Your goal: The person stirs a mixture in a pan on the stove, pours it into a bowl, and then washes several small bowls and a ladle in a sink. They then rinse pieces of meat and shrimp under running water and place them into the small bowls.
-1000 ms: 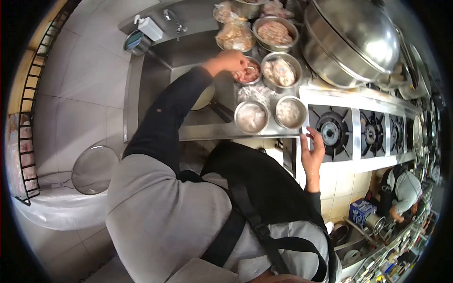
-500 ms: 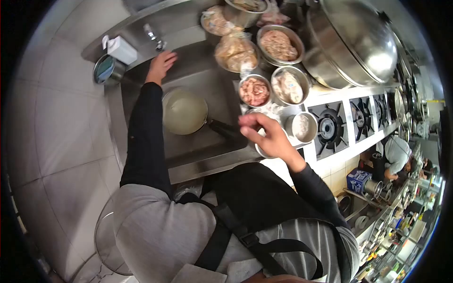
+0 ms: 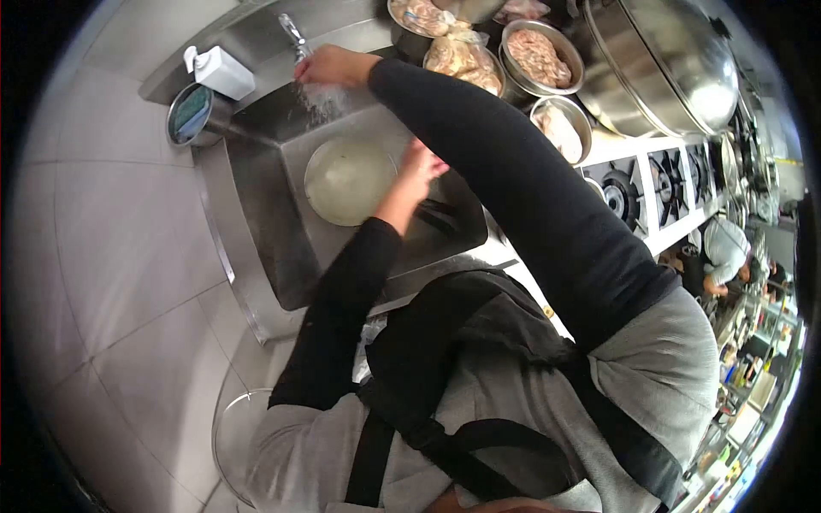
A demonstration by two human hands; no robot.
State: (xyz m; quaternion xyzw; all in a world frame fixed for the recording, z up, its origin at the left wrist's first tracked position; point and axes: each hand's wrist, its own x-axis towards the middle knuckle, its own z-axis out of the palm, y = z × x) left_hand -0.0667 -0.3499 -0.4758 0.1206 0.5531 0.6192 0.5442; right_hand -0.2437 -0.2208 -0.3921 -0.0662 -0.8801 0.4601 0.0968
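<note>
The left hand [image 3: 421, 167] hangs over the steel sink [image 3: 256, 214], just beside the rim of the pan [image 3: 349, 179] of cloudy water standing in it; its fingers are curled loosely together, and whether they grip anything cannot be told. Farther off, the right hand [image 3: 329, 67] rests at the tap [image 3: 293, 30] with fingers closed around it, water spraying below. Bowls of meat [image 3: 539, 53] stand beyond on the counter.
</note>
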